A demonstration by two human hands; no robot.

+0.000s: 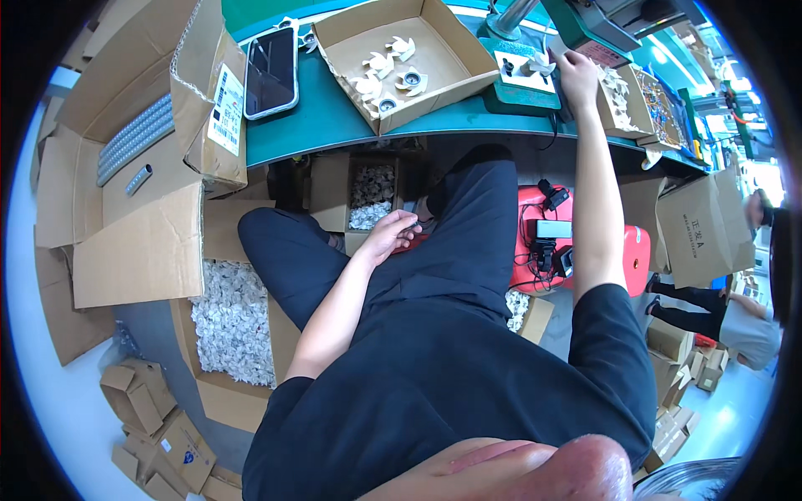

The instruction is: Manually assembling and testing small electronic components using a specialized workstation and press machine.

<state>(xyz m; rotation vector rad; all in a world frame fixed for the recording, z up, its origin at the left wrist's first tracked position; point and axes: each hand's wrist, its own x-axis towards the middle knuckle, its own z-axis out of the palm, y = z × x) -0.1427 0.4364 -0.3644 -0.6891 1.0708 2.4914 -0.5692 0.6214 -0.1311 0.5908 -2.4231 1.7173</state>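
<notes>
At the far right of the bench, my right hand point(578, 81) has its fingers closed at the edge of a small white fan wheel point(541, 63). That wheel is over the white plate point(520, 72) of a green press point(522, 101), beside a dark pin. My left hand point(391, 237) rests low over my lap with curled fingers; a small dark thing shows at the fingertips, too small to name. Several white fan wheels point(402, 48) lie loose in a shallow cardboard tray point(451, 102) left of the press, some with a dark ring in the hub.
A phone point(271, 71) lies left of the tray. Further left stands an open carton point(138, 259) with grey cylinders point(138, 138). Boxes of white parts point(230, 321) are below the bench. A box of white pieces point(616, 96) stands right of my hand; a red stool point(637, 257) carries cables.
</notes>
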